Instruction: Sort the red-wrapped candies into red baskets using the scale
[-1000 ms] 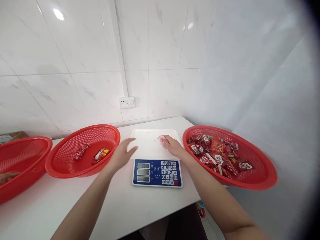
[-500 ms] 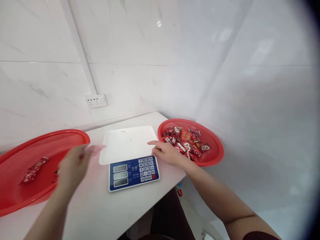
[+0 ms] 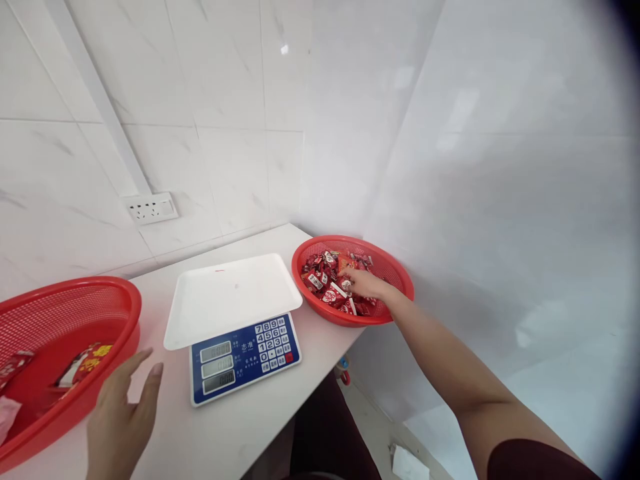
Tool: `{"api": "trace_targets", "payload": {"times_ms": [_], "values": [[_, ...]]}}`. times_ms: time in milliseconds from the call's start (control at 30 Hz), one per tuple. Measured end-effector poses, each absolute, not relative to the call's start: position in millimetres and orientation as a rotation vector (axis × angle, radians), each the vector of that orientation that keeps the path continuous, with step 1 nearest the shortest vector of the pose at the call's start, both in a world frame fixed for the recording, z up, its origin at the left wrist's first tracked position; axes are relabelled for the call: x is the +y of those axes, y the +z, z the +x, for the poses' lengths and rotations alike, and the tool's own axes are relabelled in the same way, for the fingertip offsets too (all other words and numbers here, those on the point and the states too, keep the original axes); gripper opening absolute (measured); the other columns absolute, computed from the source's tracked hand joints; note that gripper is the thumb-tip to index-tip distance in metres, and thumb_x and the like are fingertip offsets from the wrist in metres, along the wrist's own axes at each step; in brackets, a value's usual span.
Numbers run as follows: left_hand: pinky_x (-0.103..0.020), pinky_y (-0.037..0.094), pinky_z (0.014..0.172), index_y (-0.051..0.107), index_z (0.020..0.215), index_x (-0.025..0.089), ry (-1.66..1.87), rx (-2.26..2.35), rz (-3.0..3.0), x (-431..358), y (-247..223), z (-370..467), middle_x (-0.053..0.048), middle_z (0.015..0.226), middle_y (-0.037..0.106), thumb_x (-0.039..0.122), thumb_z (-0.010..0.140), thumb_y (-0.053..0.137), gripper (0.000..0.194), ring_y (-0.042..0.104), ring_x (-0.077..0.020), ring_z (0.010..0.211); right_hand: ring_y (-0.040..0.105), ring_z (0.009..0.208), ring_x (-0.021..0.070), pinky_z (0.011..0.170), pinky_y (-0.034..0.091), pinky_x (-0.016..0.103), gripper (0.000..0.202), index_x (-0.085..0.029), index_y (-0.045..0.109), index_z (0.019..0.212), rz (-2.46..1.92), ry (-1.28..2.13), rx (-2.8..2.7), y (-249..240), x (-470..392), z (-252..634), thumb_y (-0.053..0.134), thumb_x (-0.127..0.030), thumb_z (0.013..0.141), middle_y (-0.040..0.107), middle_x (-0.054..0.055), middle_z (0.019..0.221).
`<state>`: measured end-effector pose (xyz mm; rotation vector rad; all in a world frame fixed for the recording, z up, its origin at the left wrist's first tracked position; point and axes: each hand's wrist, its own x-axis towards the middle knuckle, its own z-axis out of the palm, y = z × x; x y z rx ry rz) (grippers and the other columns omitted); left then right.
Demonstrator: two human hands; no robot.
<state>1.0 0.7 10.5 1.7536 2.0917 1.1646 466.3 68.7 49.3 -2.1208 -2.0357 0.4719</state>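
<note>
My left hand is open beside the left red basket, thumb and fingers apart, with nothing between them. In that red plastic basket lie a red-and-yellow packet, a red patterned packet and a pale pink piece, partly cut off by the frame edge. My right hand reaches over the rim of the right red basket. Its fingers are stretched out and apart among many small red wrapped snack packets; the fingertips touch or hover just over them.
Between the baskets stands a digital scale with a bare white weighing tray and a blue keypad panel. The white table meets tiled walls in a corner. A wall socket sits behind; a white object lies on the floor.
The blurred pink piece has left my left hand, and a pink piece lies in the left basket. My right hand has moved from the scale tray into the right basket. The view has swung right.
</note>
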Motion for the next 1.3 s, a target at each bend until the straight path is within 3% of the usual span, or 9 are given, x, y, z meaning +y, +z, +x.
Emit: {"api": "trace_targets", "payload": {"times_ms": [133, 267, 367, 467, 733, 933, 1067, 1200, 1300], "values": [[-0.04, 0.047, 0.074, 0.056, 0.106, 0.025, 1.161, 2.162, 1.71, -4.1, 0.0, 14.5, -0.008, 0.114, 0.062, 0.054, 0.08, 0.038, 0.043, 0.057, -0.03, 0.104, 0.061, 0.096, 0.017, 0.08, 0.045, 0.026, 0.032, -0.021, 0.057, 0.113, -2.004, 0.427, -2.038, 61.3, 67.7, 465.7, 0.039, -0.017, 0.087, 0.064, 0.004, 0.111], [-0.039, 0.047, 0.078, 0.058, 0.102, 0.024, 1.222, 2.172, 1.681, -2.8, -11.4, 10.8, -0.008, 0.11, 0.064, 0.05, 0.082, 0.037, 0.039, 0.058, -0.0286, 0.103, 0.06, 0.1, 0.0224, 0.081, 0.044, 0.027, 0.038, -0.024, 0.059, 0.115, -1.938, 0.541, -2.252, 61.8, 63.1, 444.4, 0.059, -0.03, 0.078, 0.062, 0.006, 0.115], [-0.039, 0.047, 0.078, 0.059, 0.099, 0.023, 1.227, 2.163, 1.672, -4.5, -18.2, 7.1, -0.008, 0.107, 0.065, 0.049, 0.083, 0.036, 0.038, 0.059, -0.0278, 0.101, 0.063, 0.088, 0.0245, 0.07, 0.045, 0.026, 0.042, -0.024, 0.064, 0.11, -2.013, 0.513, -2.31, 57.2, 60.9, 428.7, 0.068, -0.025, 0.068, 0.066, 0.007, 0.104], [-0.039, 0.047, 0.079, 0.059, 0.098, 0.023, 1.241, 2.167, 1.628, -5.6, -20.8, 3.5, -0.008, 0.106, 0.065, 0.049, 0.082, 0.037, 0.037, 0.059, -0.0276, 0.101, 0.062, 0.089, 0.0238, 0.072, 0.044, 0.026, 0.029, -0.023, 0.066, 0.101, -2.009, 0.408, -2.27, 63.4, 64.0, 426.3, 0.066, -0.025, 0.072, 0.067, 0.006, 0.099], [-0.038, 0.046, 0.085, 0.059, 0.094, 0.021, 1.334, 2.104, 1.478, -2.8, -21.3, -1.7, -0.009, 0.102, 0.067, 0.048, 0.081, 0.04, 0.036, 0.059, -0.0255, 0.102, 0.058, 0.098, 0.0212, 0.085, 0.042, 0.03, 0.027, -0.021, 0.064, 0.102, -1.641, 0.27, -2.065, 102.3, 88.9, 378.3, 0.064, -0.025, 0.075, 0.065, 0.004, 0.106], [-0.037, 0.045, 0.09, 0.059, 0.093, 0.02, 1.36, 2.035, 1.45, -5.4, -26.2, -4.0, -0.01, 0.101, 0.067, 0.05, 0.08, 0.04, 0.038, 0.059, -0.0243, 0.101, 0.061, 0.092, 0.0157, 0.08, 0.046, 0.027, 0.054, -0.022, 0.043, 0.132, -1.469, 0.56, -2.114, 104.1, 103.9, 313.0, 0.059, -0.03, 0.081, 0.059, 0.006, 0.121], [-0.037, 0.045, 0.09, 0.06, 0.093, 0.02, 1.339, 2.057, 1.444, -6.5, -23.0, -2.1, -0.009, 0.103, 0.067, 0.05, 0.08, 0.04, 0.038, 0.059, -0.0248, 0.103, 0.061, 0.093, 0.0181, 0.079, 0.046, 0.028, 0.03, -0.021, 0.058, 0.114, -1.754, 0.378, -2.212, 108.7, 105.2, 340.5, 0.046, -0.029, 0.088, 0.065, 0.006, 0.109], [-0.038, 0.046, 0.086, 0.06, 0.092, 0.022, 1.267, 2.068, 1.435, -5.5, -21.4, 1.0, -0.007, 0.103, 0.067, 0.05, 0.079, 0.039, 0.037, 0.058, -0.026, 0.104, 0.064, 0.073, 0.0203, 0.065, 0.048, 0.028, 0.011, -0.022, 0.07, 0.081, -1.965, 0.506, -2.363, 92.6, 90.5, 385.3, 0.063, -0.024, 0.072, 0.071, 0.005, 0.086], [-0.039, 0.047, 0.085, 0.06, 0.092, 0.023, 1.243, 2.062, 1.445, -3.9, -23.5, 1.8, -0.007, 0.102, 0.068, 0.051, 0.079, 0.039, 0.038, 0.058, -0.0267, 0.105, 0.065, 0.072, 0.0204, 0.061, 0.049, 0.028, 0.029, -0.023, 0.07, 0.09, -2.072, 0.533, -2.347, 65.6, 76.2, 402.7, 0.068, -0.017, 0.061, 0.068, 0.007, 0.103]]}}
